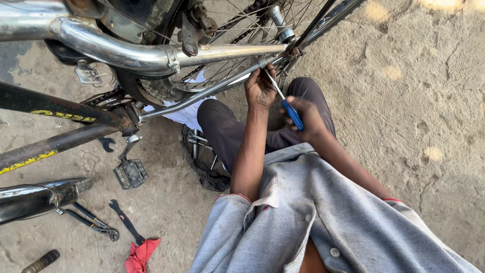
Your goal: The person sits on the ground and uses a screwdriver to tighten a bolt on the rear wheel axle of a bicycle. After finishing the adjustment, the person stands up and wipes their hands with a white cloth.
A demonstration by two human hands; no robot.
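We see the big black bike w/ shiny silver stays [212,53]. Our left hand [259,88] grips its stay near the wheel hub. Our right hand [307,117], just below, is closed round the blue-handled metal screwdriver [289,107].

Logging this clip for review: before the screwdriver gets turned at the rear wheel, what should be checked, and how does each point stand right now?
1. Right hand grips the blue-handled screwdriver: ok.
2. Screwdriver tip seated in a fastener near the chrome stay: cannot tell, too small to see.
3. Left hand steadies the frame at the stay: ok.
4. Fingers of the left hand clear of the wheel spokes: ok.
5. Spare tools within reach, pliers and spanner on the ground: ok.
6. Bicycle propped securely: cannot tell.
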